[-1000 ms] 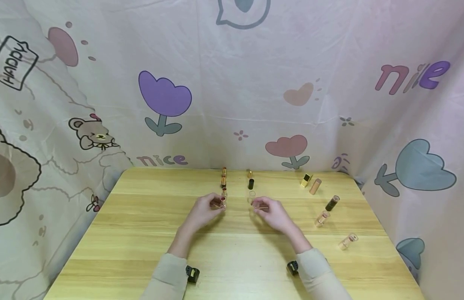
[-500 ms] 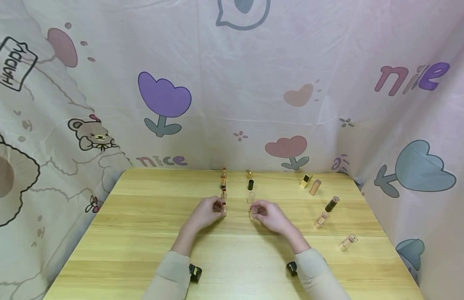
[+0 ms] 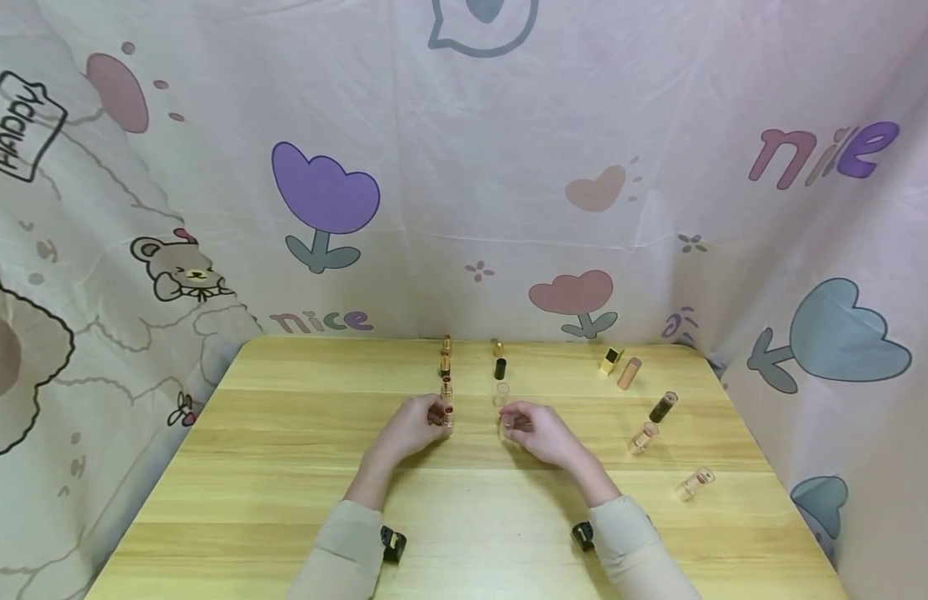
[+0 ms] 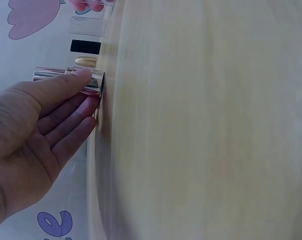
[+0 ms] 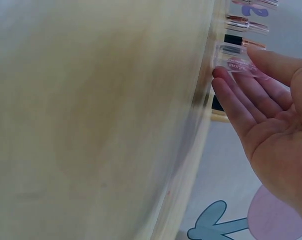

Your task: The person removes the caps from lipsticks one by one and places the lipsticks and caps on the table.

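Near the middle of the table, my left hand (image 3: 410, 429) pinches an uncapped rose-gold lipstick (image 4: 96, 82) upright between thumb and fingers. Its base appears to meet the tabletop. Across a small gap, my right hand (image 3: 541, 431) pinches a clear lipstick cap (image 5: 235, 61) with pinkish lettering, also close to the table surface. Behind the left hand runs a line of uncapped lipsticks (image 3: 446, 388). A matching line of caps stands behind the right hand: a clear cap (image 3: 501, 395), a black cap (image 3: 500, 369) and a gold cap (image 3: 498, 349).
Several capped lipsticks stand scattered at the right: a gold and black one (image 3: 611, 361), a tan one (image 3: 630, 373), a dark one (image 3: 663, 407) and two pinkish clear-topped ones (image 3: 643, 438). A printed cloth (image 3: 464, 208) hangs behind the wooden table (image 3: 269, 467).
Both hands have come slightly nearer the person, the left with the lipstick, the right with the clear cap. Both items have moved slightly away from the rows behind them.
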{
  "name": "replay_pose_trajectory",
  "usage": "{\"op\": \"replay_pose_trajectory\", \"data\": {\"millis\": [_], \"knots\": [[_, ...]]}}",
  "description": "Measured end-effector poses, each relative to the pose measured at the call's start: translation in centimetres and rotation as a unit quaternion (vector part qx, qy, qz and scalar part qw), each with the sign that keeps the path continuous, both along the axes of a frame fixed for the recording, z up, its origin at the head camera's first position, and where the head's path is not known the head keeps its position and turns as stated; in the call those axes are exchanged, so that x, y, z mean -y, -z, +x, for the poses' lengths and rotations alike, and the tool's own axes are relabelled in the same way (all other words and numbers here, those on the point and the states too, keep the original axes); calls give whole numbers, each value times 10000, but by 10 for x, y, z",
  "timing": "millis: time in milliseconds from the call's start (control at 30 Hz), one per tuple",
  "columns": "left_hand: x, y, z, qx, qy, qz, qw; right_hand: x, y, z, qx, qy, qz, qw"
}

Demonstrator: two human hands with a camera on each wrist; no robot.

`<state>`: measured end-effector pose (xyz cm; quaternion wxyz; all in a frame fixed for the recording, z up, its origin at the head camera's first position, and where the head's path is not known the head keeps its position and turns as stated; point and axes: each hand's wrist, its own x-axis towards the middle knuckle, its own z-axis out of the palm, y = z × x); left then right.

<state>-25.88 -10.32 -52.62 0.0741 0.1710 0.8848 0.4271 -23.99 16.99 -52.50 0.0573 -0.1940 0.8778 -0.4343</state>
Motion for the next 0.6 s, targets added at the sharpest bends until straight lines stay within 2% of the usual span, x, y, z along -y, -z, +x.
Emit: {"op": "replay_pose_trajectory", "data": {"millis": [267,467,600], "knots": [[-2,0,2,51,-62,-15,10000,-3,-2,6,-50,47,-40,10000],[-4,1,1,150,-160,91,9997,-8,-12,13,-177,571,-423,9973],[-3,2,1,252,-232,179,9993,-15,-19,19,-404,980,-918,9901]]}}
